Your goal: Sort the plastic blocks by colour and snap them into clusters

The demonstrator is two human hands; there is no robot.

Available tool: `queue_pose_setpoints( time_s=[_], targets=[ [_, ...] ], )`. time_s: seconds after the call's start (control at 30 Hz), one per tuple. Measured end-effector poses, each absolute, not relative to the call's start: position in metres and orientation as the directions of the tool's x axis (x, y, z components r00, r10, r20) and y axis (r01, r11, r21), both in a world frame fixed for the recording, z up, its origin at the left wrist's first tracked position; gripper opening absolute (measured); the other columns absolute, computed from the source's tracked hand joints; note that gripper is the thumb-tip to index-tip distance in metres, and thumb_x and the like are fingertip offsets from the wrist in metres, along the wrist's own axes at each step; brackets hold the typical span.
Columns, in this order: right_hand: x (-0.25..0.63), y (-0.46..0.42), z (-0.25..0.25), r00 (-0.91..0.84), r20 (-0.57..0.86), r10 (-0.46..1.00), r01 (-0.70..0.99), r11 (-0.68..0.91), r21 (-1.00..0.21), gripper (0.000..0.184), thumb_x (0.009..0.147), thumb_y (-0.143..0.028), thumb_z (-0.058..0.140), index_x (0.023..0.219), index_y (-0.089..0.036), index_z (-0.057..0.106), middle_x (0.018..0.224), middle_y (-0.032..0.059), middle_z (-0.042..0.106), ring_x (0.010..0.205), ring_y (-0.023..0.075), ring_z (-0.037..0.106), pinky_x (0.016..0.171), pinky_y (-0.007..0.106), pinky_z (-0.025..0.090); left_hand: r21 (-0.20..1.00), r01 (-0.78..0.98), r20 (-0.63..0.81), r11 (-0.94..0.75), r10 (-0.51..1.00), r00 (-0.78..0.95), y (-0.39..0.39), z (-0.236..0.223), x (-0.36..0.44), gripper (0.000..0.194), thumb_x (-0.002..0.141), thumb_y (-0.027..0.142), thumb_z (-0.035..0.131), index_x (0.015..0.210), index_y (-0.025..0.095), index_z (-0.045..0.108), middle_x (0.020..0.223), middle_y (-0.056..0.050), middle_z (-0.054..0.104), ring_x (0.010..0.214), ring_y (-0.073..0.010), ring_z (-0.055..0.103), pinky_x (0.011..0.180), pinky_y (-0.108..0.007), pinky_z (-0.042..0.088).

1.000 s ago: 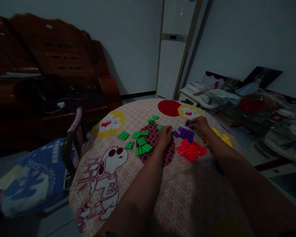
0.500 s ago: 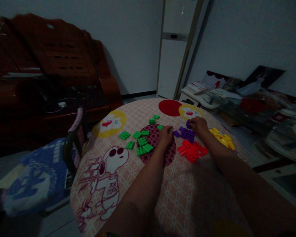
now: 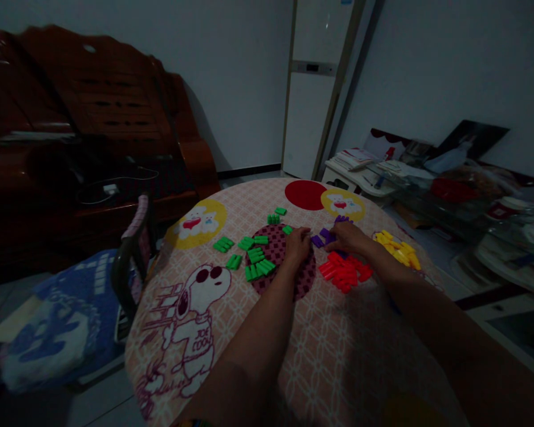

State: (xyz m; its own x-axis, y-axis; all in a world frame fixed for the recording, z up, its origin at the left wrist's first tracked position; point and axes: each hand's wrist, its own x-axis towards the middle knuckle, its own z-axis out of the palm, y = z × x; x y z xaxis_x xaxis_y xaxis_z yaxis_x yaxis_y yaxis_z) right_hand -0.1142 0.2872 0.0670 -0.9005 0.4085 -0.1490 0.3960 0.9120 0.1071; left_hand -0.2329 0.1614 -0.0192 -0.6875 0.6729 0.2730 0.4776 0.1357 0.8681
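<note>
Covering some purple blocks [image 3: 327, 235] beside red blocks [image 3: 340, 271] on the tabletop [image 3: 314, 332], the right hand [image 3: 350, 238] could mix both if its wrist drags, though whether its fingers or the left hand's [image 3: 298, 245] are closed, I cannot tell.

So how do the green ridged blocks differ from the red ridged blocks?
The green ridged blocks lie scattered; the red ridged blocks lie heaped together. The green ones are left of the left hand; the red ones are nearer the right hand. Both rest on the patterned tablecloth.
</note>
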Motion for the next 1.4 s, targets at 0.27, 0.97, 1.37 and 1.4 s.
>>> queue_pose_setpoints(
  time_s=[0.27, 0.97, 1.37, 1.4],
  targets=[
    [-0.107, 0.306, 0.074, -0.867, 0.059, 0.494, 0.477, 0.859, -0.187, 0.021, 0.088, -0.02, 0.058, 0.096, -0.015, 0.077, 0.091, 0.0085, 0.077, 0.086, 0.019, 0.068, 0.076, 0.026, 0.047, 0.93, 0.368, 0.289, -0.006, 0.63, -0.72, 0.163, -0.016, -0.232, 0.03, 0.083, 0.006, 0.059, 0.108, 0.016, 0.073, 0.118, -0.011, 0.074, 0.11, -0.0229, 0.068, 0.105, -0.041, 0.05],
    [-0.119, 0.273, 0.074, -0.839, -0.12, 0.531, 0.264, 0.205, -0.942, 0.019, 0.075, -0.031, 0.078, 0.079, -0.015, 0.068, 0.055, 0.0001, 0.067, 0.044, 0.0121, 0.06, 0.046, 0.022, 0.053, 0.947, -0.176, 0.135, -0.267, 0.833, -0.536, 0.158, -0.004, -0.23, 0.033, 0.082, 0.046, 0.071, 0.078, 0.014, 0.063, 0.059, 0.001, 0.065, 0.051, -0.0124, 0.062, 0.055, -0.024, 0.051],
    [-0.084, 0.341, 0.114, -0.669, -0.007, 0.743, 0.527, 0.468, -0.709, 0.017, 0.078, -0.015, 0.073, 0.063, -0.014, 0.064, 0.045, -0.0016, 0.058, 0.034, 0.0086, 0.047, 0.034, 0.019, 0.038, 0.943, -0.259, -0.004, -0.208, 0.774, -0.634, 0.164, -0.014, -0.232, 0.013, 0.089, 0.016, 0.059, 0.101, 0.012, 0.063, 0.085, -0.004, 0.071, 0.06, -0.01, 0.066, 0.062, -0.025, 0.058],
    [-0.08, 0.345, 0.116, -0.674, -0.047, 0.737, 0.581, 0.49, -0.649, 0.015, 0.079, -0.013, 0.072, 0.065, -0.013, 0.066, 0.044, -0.0017, 0.058, 0.034, 0.0086, 0.048, 0.034, 0.019, 0.038, 0.953, -0.233, 0.001, -0.194, 0.771, -0.637, 0.165, -0.016, -0.231, 0.013, 0.087, 0.013, 0.059, 0.099, 0.012, 0.064, 0.081, -0.003, 0.07, 0.058, -0.0097, 0.065, 0.061, -0.024, 0.057]
  ],
)
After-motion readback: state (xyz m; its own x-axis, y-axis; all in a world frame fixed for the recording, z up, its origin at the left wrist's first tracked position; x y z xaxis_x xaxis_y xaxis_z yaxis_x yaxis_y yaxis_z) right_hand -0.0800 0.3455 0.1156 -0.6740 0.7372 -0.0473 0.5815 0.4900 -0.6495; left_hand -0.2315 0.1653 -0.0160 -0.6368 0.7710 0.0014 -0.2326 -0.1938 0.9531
